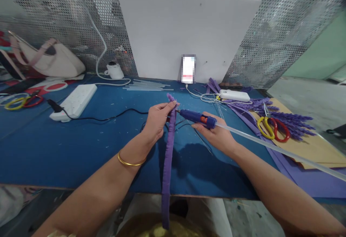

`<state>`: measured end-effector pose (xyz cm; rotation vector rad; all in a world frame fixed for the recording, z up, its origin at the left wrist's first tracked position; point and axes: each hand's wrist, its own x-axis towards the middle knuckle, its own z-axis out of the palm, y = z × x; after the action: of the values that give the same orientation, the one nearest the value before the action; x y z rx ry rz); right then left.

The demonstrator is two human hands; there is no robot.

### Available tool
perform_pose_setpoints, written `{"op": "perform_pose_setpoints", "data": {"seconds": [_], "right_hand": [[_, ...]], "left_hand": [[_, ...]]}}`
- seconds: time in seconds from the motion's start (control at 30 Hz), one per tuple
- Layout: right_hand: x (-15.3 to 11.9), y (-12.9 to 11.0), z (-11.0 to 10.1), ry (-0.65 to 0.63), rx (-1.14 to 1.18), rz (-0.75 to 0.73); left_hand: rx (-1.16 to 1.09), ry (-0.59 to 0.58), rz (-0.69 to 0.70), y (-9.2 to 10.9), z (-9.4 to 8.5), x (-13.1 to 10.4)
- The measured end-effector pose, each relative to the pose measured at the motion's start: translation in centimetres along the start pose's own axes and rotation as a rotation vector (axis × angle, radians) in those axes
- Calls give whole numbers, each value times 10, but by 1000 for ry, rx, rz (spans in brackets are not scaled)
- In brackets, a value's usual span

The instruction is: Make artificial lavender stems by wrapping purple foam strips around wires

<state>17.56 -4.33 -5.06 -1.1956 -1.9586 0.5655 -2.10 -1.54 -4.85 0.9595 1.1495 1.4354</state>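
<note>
My left hand (159, 117) pinches the upper end of a long purple fringed strip (168, 154), which hangs down past the table's front edge. A small frilled purple tip (170, 97) pokes out above the fingers. In my right hand (216, 132) is a blue hot glue gun (193, 115), its nozzle pointing left and close to the strip beside my left fingertips; whether it touches I cannot tell. A long translucent glue stick (270, 145) sticks out of the gun's rear and runs to the right.
Red and yellow scissors (273, 129) and purple flower sprigs (292, 120) lie on brown paper (310, 150) at right. A power strip (77, 100) feeds a black cable (116, 115) across the blue table (54, 147). Glue sticks (147, 85) and a propped phone (188, 68) are behind.
</note>
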Motion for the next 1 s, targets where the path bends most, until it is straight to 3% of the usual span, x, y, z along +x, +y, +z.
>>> {"op": "perform_pose_setpoints", "data": {"seconds": [1.0], "right_hand": [[-3,-3,1,-65,-7,42]], "left_hand": [[-39,38,2,1,-2,4]]}}
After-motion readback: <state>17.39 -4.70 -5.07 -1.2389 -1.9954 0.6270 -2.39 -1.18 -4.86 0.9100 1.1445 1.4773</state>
